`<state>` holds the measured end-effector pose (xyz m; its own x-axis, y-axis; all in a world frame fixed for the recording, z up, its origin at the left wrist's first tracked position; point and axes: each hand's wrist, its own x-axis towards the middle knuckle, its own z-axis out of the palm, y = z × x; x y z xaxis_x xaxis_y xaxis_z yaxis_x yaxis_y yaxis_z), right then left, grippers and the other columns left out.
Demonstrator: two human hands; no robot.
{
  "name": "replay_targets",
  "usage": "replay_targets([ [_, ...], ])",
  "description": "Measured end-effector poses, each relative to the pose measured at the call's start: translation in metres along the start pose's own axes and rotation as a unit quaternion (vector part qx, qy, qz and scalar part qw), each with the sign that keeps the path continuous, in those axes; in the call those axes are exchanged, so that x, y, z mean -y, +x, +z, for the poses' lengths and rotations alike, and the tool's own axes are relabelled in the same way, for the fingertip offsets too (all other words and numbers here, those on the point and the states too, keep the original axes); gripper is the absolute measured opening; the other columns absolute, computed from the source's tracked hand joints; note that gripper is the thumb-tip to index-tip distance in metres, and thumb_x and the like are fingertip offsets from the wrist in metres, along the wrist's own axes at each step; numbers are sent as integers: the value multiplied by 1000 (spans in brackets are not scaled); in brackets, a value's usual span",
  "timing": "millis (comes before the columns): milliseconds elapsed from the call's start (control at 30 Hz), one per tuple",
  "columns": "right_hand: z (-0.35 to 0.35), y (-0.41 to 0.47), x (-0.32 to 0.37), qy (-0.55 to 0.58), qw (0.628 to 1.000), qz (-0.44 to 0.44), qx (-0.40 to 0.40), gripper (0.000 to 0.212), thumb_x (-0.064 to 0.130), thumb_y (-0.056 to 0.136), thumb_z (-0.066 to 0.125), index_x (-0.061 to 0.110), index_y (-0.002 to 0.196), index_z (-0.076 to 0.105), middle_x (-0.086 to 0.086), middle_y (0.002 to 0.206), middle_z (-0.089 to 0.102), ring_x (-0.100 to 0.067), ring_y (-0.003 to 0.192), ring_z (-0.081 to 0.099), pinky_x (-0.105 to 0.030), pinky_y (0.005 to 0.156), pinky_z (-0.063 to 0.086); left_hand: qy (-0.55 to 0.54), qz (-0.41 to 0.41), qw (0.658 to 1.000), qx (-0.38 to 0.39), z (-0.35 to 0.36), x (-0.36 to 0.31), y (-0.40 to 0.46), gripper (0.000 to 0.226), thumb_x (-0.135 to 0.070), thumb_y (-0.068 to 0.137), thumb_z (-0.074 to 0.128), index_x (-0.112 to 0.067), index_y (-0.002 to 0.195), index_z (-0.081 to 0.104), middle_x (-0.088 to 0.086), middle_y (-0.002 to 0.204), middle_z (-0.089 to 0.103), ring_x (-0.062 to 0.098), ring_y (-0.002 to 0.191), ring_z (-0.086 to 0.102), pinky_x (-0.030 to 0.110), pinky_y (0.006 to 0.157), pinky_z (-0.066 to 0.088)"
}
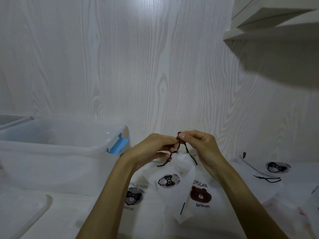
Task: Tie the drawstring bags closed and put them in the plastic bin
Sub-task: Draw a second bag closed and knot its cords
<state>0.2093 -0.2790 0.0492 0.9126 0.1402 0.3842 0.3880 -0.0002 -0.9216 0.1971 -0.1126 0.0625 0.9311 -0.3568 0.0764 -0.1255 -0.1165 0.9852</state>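
Both hands worked over the middle of the table. Left hand point(155, 146) had fingers curled in, thumb and fingertips pinching the dark cord point(178, 145) low down, near the gathered neck of the bag. Right hand point(200, 144) pinched the same cord higher, thumb and forefinger closed on a small loop at the top. Two cord tails hung loose, one toward the left wrist, one under the right palm.

Drawstring bag point(183, 165): white, thin fabric, mouth bunched up under the hands, body lying flat on the table toward the near edge, a brown bear print and the word "broun" on it. Whether the mouth was fully cinched could not be told; the fingers hid the knot.

Other bags lay flat beside it: one point(136, 195) under the left forearm, printed face showing, and one point(269, 171) toward the right edge with its cord slack and untied. More white fabric at the far right edge, blurred.

Plastic bin point(69, 135): clear, blue clip on its end, at the left of the table, near the back wall. Contents not legible through the haze. A clear lid point(25, 213) lay at the near left corner.

Judgement: the tying step was in hand, knot half formed. Next move likely called for passing the loop through and pulling both ends apart to seat the knot, then carrying the bag left to the bin. Thin cord would slip if the pinch eased.
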Motion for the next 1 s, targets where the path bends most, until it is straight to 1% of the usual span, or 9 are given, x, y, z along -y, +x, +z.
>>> replay_targets([
  [133,0,1,-1,-14,1000,-9,-6,21,34,64,74,18,77,76,6,85,72,-10,90,64,-27,89,43,41,11,999,19,2,-5,-2,28,-16,94,50,-18,74,70,-4,75,56,7,73,49,20,71,45],
  [233,1,1,-2,-17,1000,-18,2,29,44,55,75,21,74,77,3,94,68,-32,106,57,-40,102,42,91,20,996,13,4,-5,-2,20,-18,93,53,-9,91,71,-3,81,61,7,80,54,22,78,47],
  [333,0,3,-2,-37,999,-15,18,14,33,67,77,22,76,78,4,93,65,-36,107,55,-42,102,42,132,38,991,-3,4,-2,-2,21,-24,92,58,-14,104,73,3,91,69,7,84,59,22,83,48],
  [467,2,3,0,-69,997,-9,36,5,25,75,75,22,78,78,5,95,65,-28,98,57,-33,97,45,140,66,988,-29,5,4,1,14,-22,91,61,-22,92,75,7,90,72,8,80,60,22,81,49],
  [600,-4,2,14,-130,989,-30,64,17,27,89,60,30,101,72,13,108,67,0,97,57,-14,83,43,143,62,988,-4,2,6,-2,24,-31,92,57,-17,82,74,-15,93,73,7,88,66,26,84,49],
  [667,-15,1,23,-181,975,-36,126,30,18,96,49,34,118,62,18,115,65,8,98,57,-10,81,43,146,59,987,30,-1,4,-6,27,-34,91,57,-14,86,74,-18,105,71,0,92,65,22,83,48],
  [733,-22,-1,29,-236,948,-28,210,40,10,95,49,35,126,56,20,118,63,0,103,58,-17,90,45,153,54,986,47,-4,1,-10,31,-37,89,57,-12,91,75,-15,106,72,-3,87,62,18,82,46],
  [833,-24,-2,31,-312,917,-31,247,32,16,91,59,35,116,65,22,105,67,2,94,60,-11,82,45,166,35,984,60,-7,-1,-14,35,-37,87,59,-7,97,75,-7,89,72,0,76,57,15,75,45],
  [1000,-25,-2,30,-363,904,-43,222,9,31,85,66,32,91,73,17,91,69,4,79,56,-6,68,40,146,-8,986,77,-10,1,-15,32,-32,89,58,-5,98,73,-16,71,67,-4,64,53,11,64,43],
])
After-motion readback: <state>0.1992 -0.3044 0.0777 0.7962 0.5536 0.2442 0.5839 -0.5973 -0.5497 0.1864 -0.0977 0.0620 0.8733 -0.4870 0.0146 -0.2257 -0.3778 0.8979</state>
